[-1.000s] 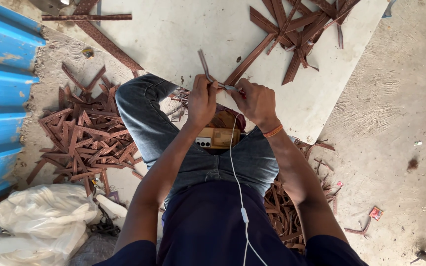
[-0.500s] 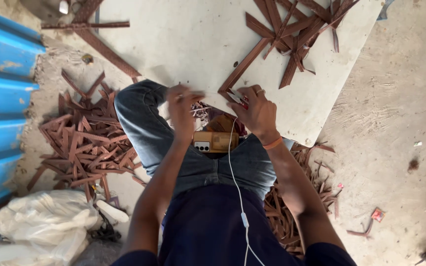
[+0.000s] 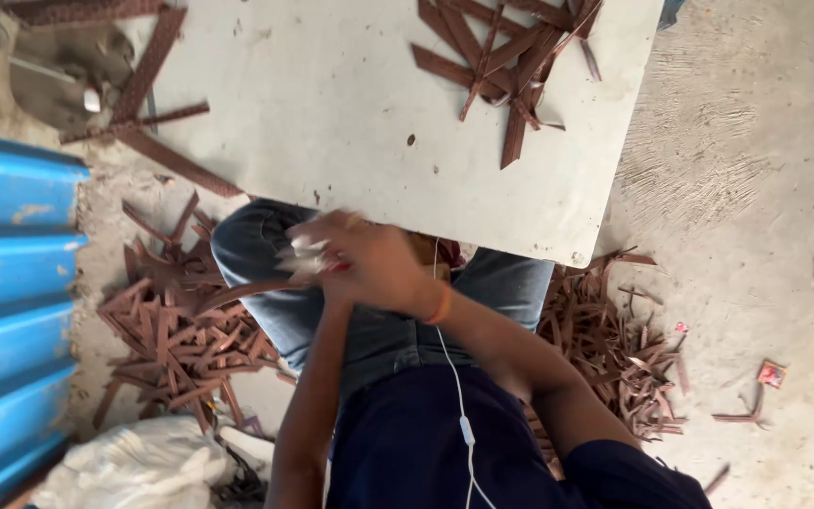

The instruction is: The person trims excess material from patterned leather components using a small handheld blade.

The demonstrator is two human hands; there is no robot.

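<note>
Since the frame a second ago both hands have swung from in front of the board's near edge over to the left knee, and the thin strip they held up there has gone from view. The right hand (image 3: pixel 369 264), an orange band at its wrist, now lies on top, blurred with motion, and all but hides the left hand (image 3: pixel 308 259). A brown strip (image 3: pixel 237 292) pokes out leftward from under the two hands, across the jeans, its inner end lost under the fingers. Both hands look curled about that end, but the blur leaves it unclear which one pinches it, or how tightly.

A white earphone cable (image 3: pixel 459 396) hangs down the dark shirt. Just left of the knee lies a heap of brown offcuts (image 3: pixel 176 330), with a second heap (image 3: pixel 614 349) beside the other leg. Beyond the hands, the pale board (image 3: pixel 350 113) carries a loose pile of longer strips (image 3: pixel 506 66) at its far right corner. Blue corrugated sheet (image 3: pixel 11 283) runs along the left.
</note>
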